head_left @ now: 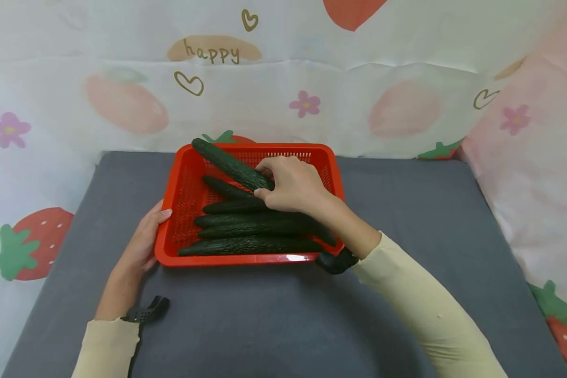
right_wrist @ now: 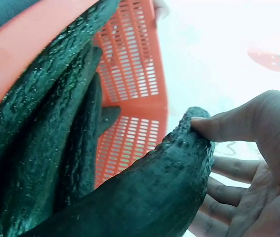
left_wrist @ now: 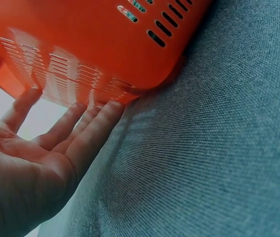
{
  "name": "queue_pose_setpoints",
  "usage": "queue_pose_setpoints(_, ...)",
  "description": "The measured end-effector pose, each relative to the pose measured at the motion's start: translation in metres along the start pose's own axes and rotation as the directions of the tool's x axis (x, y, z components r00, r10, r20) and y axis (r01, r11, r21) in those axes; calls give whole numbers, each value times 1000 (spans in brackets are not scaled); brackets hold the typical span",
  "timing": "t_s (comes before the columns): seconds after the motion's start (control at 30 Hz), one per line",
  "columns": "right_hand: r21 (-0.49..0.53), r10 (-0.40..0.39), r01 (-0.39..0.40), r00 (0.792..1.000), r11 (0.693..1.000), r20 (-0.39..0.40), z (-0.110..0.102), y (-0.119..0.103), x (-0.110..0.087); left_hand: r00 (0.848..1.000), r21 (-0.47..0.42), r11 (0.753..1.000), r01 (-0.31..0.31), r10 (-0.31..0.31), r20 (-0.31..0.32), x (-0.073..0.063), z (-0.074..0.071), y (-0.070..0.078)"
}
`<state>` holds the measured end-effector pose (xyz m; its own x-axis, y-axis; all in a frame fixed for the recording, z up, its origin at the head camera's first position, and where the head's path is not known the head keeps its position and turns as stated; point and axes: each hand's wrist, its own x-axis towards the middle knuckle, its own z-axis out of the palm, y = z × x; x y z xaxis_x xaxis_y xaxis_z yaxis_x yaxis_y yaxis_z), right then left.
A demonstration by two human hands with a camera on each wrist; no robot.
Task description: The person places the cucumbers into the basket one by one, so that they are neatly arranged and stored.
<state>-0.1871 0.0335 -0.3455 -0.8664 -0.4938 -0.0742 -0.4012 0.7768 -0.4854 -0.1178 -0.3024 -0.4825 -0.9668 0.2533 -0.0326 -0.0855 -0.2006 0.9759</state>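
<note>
A red plastic basket (head_left: 245, 258) holds several dark green cucumbers (head_left: 250, 245), lying side by side. My right hand (head_left: 295, 181) pinches one end of another cucumber (head_left: 231, 165) between thumb and fingers, above the basket. That cucumber slants to the back left, its far end over the back left rim. In the right wrist view the thumb presses the tip of the held cucumber (right_wrist: 144, 182). My left hand (head_left: 144, 239) holds the basket's left side, thumb on the rim. In the left wrist view its fingers (left_wrist: 93, 136) touch the slotted outer wall (left_wrist: 80, 29) near the bottom.
A grey cloth (head_left: 245, 320) covers the table under the basket. Behind it and at the sides hangs a white and pink curtain (head_left: 274, 89) with printed strawberries and flowers. Each wrist wears a black strap (head_left: 146, 311).
</note>
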Motion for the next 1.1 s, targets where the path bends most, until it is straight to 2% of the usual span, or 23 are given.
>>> queue_pose_setpoints(0.13, 13, -10, 10, 1000, 1000, -6, 5, 4, 2, 1000, -3, 1000, -14, 14, 6, 4, 2, -1)
queue_pose_setpoints(0.3, 71, -2, 8, 996, 997, -84, 9, 12, 2, 1000, 23, 1000, -8, 7, 23, 9, 1, 0)
queue_pose_setpoints(0.4, 130, -19, 38, 990, 991, -139, 8, 15, 0, 1000, 29, 1000, -6, 6, 6, 7, 0, 0)
queue_pose_setpoints(0.5, 188, -37, 67, 986, 980, -161, 5, 18, -5, 1000, 27, 1000, -10, 11, -7, 3, -1, 0)
queue_pose_setpoints(0.63, 208, -30, 57, 991, 976, -134, 0, 22, -13, 1000, 17, 1000, -9, 9, -4, 1, -1, 1)
queue_pose_setpoints(0.8, 186, -7, 21, 997, 982, -77, -8, 32, -25, 1000, 22, 1000, 5, -5, -13, 2, 0, 2)
queue_pose_setpoints(1.1, 164, -13, 22, 998, 986, -58, -16, 52, -44, 1000, 53, 999, -2, 3, -15, 1, -2, 0)
